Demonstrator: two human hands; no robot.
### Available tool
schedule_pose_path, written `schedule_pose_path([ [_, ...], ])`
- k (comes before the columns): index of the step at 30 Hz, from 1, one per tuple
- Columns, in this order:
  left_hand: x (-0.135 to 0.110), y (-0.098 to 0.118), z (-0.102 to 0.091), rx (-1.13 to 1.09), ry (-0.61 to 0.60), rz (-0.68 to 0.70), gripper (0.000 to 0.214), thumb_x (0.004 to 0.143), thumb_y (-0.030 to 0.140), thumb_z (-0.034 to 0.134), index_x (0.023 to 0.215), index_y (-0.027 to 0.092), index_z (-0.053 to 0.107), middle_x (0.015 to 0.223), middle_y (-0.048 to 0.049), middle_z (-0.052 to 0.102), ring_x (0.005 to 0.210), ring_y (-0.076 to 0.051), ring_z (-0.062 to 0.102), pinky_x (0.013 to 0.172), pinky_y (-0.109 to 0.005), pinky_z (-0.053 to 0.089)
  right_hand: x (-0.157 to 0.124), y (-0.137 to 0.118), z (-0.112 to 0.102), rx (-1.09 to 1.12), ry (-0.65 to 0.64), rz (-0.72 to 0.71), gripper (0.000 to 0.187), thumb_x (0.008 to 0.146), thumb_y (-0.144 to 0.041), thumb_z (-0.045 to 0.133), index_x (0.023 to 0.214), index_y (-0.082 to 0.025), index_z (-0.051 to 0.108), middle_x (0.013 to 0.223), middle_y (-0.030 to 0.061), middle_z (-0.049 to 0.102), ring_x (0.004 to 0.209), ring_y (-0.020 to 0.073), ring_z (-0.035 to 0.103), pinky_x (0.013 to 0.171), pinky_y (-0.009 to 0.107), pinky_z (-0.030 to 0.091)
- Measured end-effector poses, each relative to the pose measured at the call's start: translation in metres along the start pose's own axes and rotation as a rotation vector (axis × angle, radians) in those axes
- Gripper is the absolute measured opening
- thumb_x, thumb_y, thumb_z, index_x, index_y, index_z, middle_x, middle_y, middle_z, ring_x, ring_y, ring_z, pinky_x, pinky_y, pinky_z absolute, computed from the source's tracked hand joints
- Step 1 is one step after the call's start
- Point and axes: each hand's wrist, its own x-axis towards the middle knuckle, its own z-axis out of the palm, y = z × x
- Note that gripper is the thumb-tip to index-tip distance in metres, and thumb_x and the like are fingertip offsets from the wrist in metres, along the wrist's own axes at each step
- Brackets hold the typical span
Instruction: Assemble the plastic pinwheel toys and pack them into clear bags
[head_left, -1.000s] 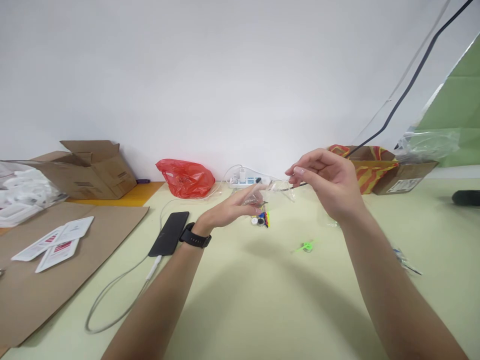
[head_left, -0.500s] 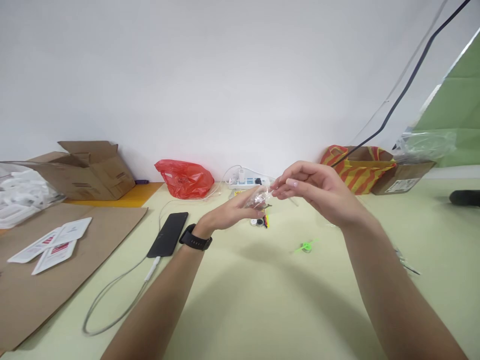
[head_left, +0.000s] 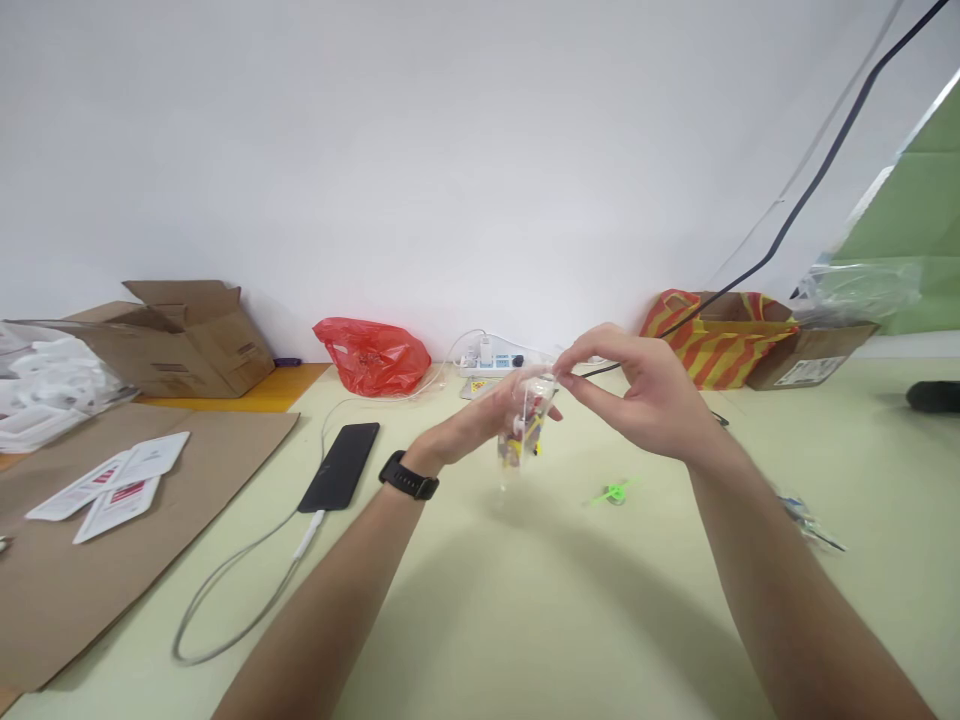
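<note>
Both of my hands are raised above the pale green table point(head_left: 487, 610), pinching the top of a small clear plastic bag point(head_left: 523, 430) with small colourful pieces in it. My left hand point(head_left: 480, 425), with a black watch on its wrist, grips the bag's left edge. My right hand point(head_left: 645, 395) pinches its right edge with thumb and forefinger. The bag hangs down between them, slightly blurred. A small green piece point(head_left: 613, 493) lies on the table under my right wrist.
A black phone point(head_left: 339, 466) on a white cable lies at the left, beside brown cardboard point(head_left: 112, 570) with white packets point(head_left: 112, 490). Along the wall stand a cardboard box point(head_left: 176, 335), a red plastic bag point(head_left: 371, 355), a power strip point(head_left: 491, 362) and a striped box point(head_left: 720, 340).
The small colourful pieces that lay on the table are now inside the bag, lifted off the table. My right hand came down and left to meet my left hand at the bag's mouth.
</note>
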Motion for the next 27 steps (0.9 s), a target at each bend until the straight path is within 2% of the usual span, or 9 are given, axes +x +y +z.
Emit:
schedule_pose_path([
  [3,0.007,-0.030,0.013,-0.302,-0.127,-0.037,0.101,0.078,0.084,0.066,0.157,0.026,0.041,0.126,-0.0213,0.070,0.094,-0.028,0.071,0.088,-0.042,0.053,0.003,0.011,0.001,0.017,0.062,0.006,0.005,0.089,-0.026,0.073,0.091,-0.029,0.077,0.095,0.0047,0.075,0.100,0.0293,0.067,0.092,0.045,0.053],
  [6,0.011,-0.050,0.024,-0.299,-0.185,-0.109,0.084,0.071,0.062,0.088,0.137,0.018,0.061,0.116,-0.0209,0.074,0.093,-0.027,0.074,0.090,-0.042,0.053,0.006,0.025,-0.001,0.055,0.035,0.040,0.005,0.089,-0.030,0.073,0.091,-0.026,0.076,0.096,0.0045,0.075,0.098,0.0274,0.068,0.092,0.044,0.053],
  [9,0.012,-0.042,0.019,-0.142,-0.049,-0.140,0.053,0.077,0.048,0.089,0.112,0.013,0.071,0.111,-0.0191,0.076,0.089,-0.024,0.074,0.082,-0.035,0.055,0.006,0.047,-0.012,0.084,0.111,0.096,0.016,0.087,-0.038,0.079,0.095,-0.024,0.076,0.100,0.0055,0.074,0.098,0.0257,0.068,0.090,0.041,0.054],
  [12,0.008,-0.018,0.003,-0.032,0.096,-0.086,0.054,0.077,0.043,0.089,0.118,0.014,0.068,0.121,-0.0177,0.074,0.097,-0.024,0.074,0.080,-0.032,0.056,-0.001,0.076,-0.032,0.108,0.144,0.233,0.030,0.083,-0.049,0.081,0.092,-0.022,0.074,0.095,0.0052,0.073,0.087,0.0223,0.065,0.078,0.036,0.053],
  [14,0.006,-0.012,-0.005,0.015,0.195,-0.061,0.061,0.078,0.042,0.088,0.128,0.017,0.064,0.124,-0.0153,0.072,0.104,-0.024,0.072,0.081,-0.031,0.058,-0.008,0.095,-0.039,0.092,-0.126,0.367,0.037,0.080,-0.055,0.081,0.090,-0.020,0.074,0.090,0.0051,0.073,0.082,0.0210,0.065,0.073,0.033,0.051],
  [16,0.005,-0.020,-0.007,0.026,0.190,-0.152,0.062,0.078,0.046,0.088,0.128,0.019,0.063,0.119,-0.0133,0.073,0.097,-0.022,0.073,0.075,-0.030,0.059,-0.016,0.112,-0.034,0.043,-0.600,0.471,0.043,0.071,-0.055,0.087,0.091,-0.019,0.077,0.091,0.0052,0.075,0.082,0.0203,0.065,0.071,0.030,0.050],
  [20,0.010,-0.056,0.004,-0.048,0.073,-0.284,0.062,0.070,0.043,0.094,0.119,0.015,0.067,0.110,-0.0135,0.075,0.094,-0.023,0.073,0.079,-0.033,0.059,-0.026,0.131,0.008,0.087,-1.361,0.705,0.055,0.048,-0.049,0.096,0.090,-0.016,0.080,0.082,0.0031,0.076,0.075,0.0193,0.066,0.066,0.026,0.048],
  [23,0.015,-0.070,0.012,-0.141,0.126,-0.148,0.062,0.072,0.038,0.094,0.122,0.015,0.066,0.121,-0.0175,0.073,0.104,-0.023,0.072,0.088,-0.035,0.056,-0.028,0.139,0.034,-0.049,-1.377,0.755,0.051,0.042,-0.043,0.096,0.082,-0.016,0.081,0.076,0.0018,0.076,0.075,0.0198,0.067,0.066,0.026,0.046],
  [27,0.017,-0.069,0.015,-0.127,0.125,-0.144,0.062,0.069,0.037,0.095,0.120,0.015,0.067,0.117,-0.0163,0.074,0.103,-0.023,0.070,0.089,-0.037,0.054,-0.027,0.146,0.025,-0.070,-1.250,0.772,0.044,0.049,-0.039,0.092,0.085,-0.015,0.081,0.076,0.0034,0.076,0.077,0.0222,0.069,0.068,0.027,0.049],
])
